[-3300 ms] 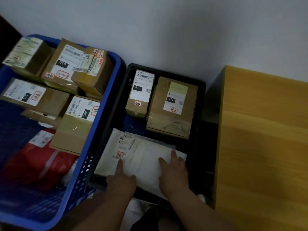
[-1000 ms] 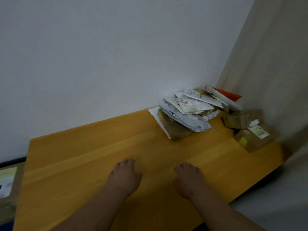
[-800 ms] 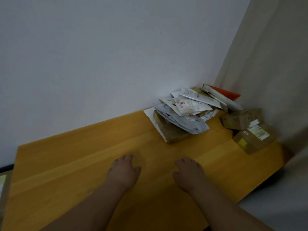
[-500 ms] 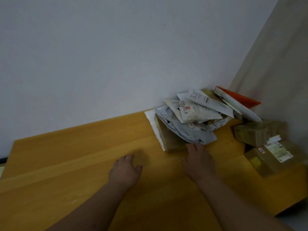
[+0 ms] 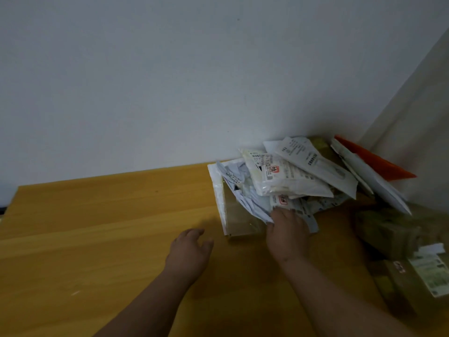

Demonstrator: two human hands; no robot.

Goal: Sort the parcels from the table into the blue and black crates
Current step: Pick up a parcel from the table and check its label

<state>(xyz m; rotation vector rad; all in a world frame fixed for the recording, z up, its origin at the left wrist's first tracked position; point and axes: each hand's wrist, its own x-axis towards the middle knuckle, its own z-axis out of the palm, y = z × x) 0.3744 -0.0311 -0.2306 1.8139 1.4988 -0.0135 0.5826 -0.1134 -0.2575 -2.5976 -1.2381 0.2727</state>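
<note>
Head view: your right hand (image 5: 288, 235) gripped grey mailer (image 5: 250, 203) just ahead; left hand (image 5: 188, 254) hovered beside, fingers relaxed.

Two bare forearms are seen entering from the bottom edge, one from about 7 o'clock and one from about 5 o'clock. No sleeve is visible on either, bare up to the frame edge. The left hand (image 5: 188, 251) and the right hand (image 5: 286, 235) are uncovered. The fingers (image 5: 194, 232) of the left hand are shown as short and rounded; finer detail is lost to blur.
</note>
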